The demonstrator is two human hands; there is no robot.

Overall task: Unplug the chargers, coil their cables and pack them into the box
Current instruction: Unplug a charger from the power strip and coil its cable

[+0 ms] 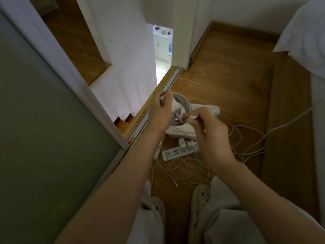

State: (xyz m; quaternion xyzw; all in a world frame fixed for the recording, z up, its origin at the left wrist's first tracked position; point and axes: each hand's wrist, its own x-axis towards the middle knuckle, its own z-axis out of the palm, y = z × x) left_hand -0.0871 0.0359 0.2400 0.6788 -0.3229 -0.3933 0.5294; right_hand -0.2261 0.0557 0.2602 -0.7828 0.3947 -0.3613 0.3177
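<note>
Left hand (161,111) grips coil (183,101); box (175,133) beneath

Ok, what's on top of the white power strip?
Two white square chargers sit plugged into the white power strip; the right hand covers its right end, hiding anything there.

This is a home, most likely a bedroom on an upper level. The wooden floor (219,81) meets a matching skirting board (242,29) under plain white walls, and the white sheet (309,32) of a bed hangs in at the right. A frosted sliding door (35,120) runs on a floor track (168,81), with wooden steps (124,123) dropping away beyond it. Further off, a lit room shows a white cabinet (162,48). The person wears soft house slippers (200,199), and a power strip (177,153) with chargers (182,143) lies on the floor.
</note>
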